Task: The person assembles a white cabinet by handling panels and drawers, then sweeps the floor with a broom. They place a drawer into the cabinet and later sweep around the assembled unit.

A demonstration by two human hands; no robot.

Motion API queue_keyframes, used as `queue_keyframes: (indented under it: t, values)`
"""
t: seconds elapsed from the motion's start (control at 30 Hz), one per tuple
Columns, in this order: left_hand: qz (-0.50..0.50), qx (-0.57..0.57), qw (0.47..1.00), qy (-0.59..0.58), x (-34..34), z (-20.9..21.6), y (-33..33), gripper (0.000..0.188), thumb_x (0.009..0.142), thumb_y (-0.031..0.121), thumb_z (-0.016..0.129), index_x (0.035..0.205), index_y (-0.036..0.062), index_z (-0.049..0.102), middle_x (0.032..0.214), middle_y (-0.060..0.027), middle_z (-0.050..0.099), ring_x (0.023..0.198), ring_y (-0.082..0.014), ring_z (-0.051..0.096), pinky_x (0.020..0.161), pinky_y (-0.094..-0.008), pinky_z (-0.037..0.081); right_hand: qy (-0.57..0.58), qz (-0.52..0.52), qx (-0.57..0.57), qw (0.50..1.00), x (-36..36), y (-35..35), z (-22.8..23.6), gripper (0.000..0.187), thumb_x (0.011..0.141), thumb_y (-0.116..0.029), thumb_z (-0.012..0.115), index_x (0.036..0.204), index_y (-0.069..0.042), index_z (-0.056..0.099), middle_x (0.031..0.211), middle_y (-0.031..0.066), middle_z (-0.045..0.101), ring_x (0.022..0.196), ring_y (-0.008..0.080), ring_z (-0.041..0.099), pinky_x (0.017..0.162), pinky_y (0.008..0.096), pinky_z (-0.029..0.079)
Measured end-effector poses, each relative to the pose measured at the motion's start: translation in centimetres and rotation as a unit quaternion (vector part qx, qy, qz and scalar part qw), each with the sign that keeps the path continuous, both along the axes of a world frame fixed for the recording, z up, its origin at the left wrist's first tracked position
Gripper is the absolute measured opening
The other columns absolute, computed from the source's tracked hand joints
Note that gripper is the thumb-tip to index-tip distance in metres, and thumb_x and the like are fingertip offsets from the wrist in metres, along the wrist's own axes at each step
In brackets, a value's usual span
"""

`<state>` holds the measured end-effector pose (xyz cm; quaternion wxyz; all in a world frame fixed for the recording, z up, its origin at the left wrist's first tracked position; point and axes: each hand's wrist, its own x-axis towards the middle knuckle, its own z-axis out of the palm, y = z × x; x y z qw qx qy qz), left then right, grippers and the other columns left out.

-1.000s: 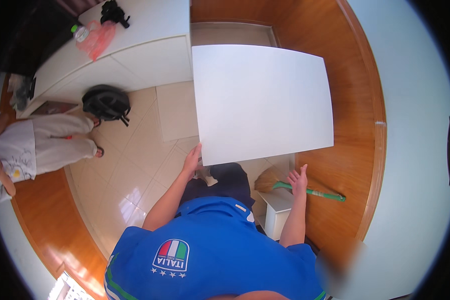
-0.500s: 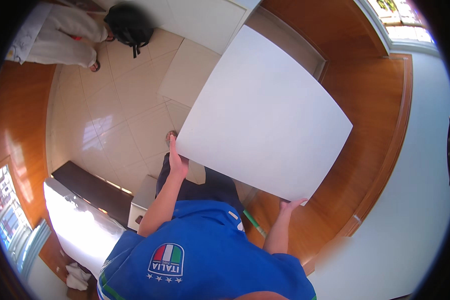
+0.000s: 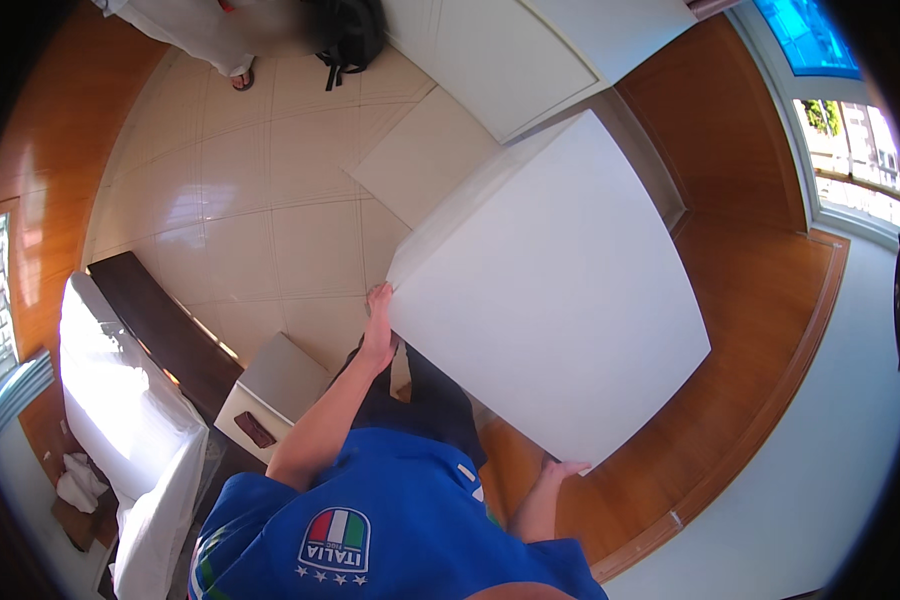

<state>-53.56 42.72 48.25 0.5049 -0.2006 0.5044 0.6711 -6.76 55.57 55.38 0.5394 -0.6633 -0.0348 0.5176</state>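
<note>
Left hand (image 3: 378, 330) and right hand (image 3: 560, 474) at near corners of box (image 3: 560, 285); finger closure: cannot tell. Uneven push could scrape wood panel (image 3: 765, 345).

Beige tiled floor (image 3: 235, 160) bearing black backpack (image 3: 358, 38)

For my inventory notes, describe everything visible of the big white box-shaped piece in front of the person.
The white box-shaped piece has a broad, plain, smooth upper face and a narrow strip of greyer side face showing at left. Its material looks like painted or laminated board. It sits at an angle. The left hand touches its left corner, the right hand its nearest corner. Its underside is hidden.
</note>
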Motion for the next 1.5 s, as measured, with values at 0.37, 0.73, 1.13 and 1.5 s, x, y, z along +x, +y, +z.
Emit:
queue_keyframes:
  t: [0.37,0.73,1.13,1.5]
  values:
    - [-0.063,-0.007,0.998,0.026,-0.9,-1.9,-0.3,0.085,0.103,0.058,0.045,0.158,-0.0015,0.019,0.158,-0.0143,0.026,0.147,-0.0238,0.026,0.120,-0.0385,0.024,0.029,-0.042,0.014,0.999,3.0,-0.4,-3.0,0.092,0.096,-0.080,0.018,0.158,-0.014,0.035,0.162,0.0080,0.038,0.144,0.0357,0.040,0.118,0.0539,0.036]
    - [-0.070,0.039,0.996,-0.036,-1.7,-0.1,4.3,0.074,0.102,0.059,0.046,0.155,0.0096,0.032,0.151,-0.0074,0.041,0.136,-0.0223,0.041,0.115,-0.0428,0.032,0.019,-0.049,0.020,0.998,-0.2,3.2,-0.1,0.089,0.097,-0.079,0.017,0.159,-0.016,0.034,0.164,0.0070,0.035,0.148,0.0348,0.036,0.118,0.0539,0.036]
    - [-0.074,0.040,0.996,-0.010,-2.4,2.0,11.4,0.069,0.106,0.058,0.033,0.145,0.0049,0.051,0.141,-0.0077,0.058,0.132,-0.0212,0.049,0.114,-0.0418,0.033,-0.018,-0.053,0.008,0.998,0.2,7.0,-1.1,0.086,0.099,-0.076,0.019,0.159,-0.016,0.034,0.164,0.0059,0.035,0.147,0.0331,0.037,0.118,0.0531,0.036]
    - [-0.090,0.027,0.996,-0.008,-2.2,2.3,14.9,0.066,0.104,0.058,0.033,0.141,0.0067,0.054,0.135,-0.0069,0.061,0.126,-0.0209,0.054,0.108,-0.0424,0.039,-0.052,-0.014,-0.008,0.999,5.5,9.4,-4.4,0.087,0.100,-0.075,0.017,0.160,-0.014,0.030,0.165,0.0064,0.031,0.148,0.0336,0.035,0.119,0.0502,0.035]
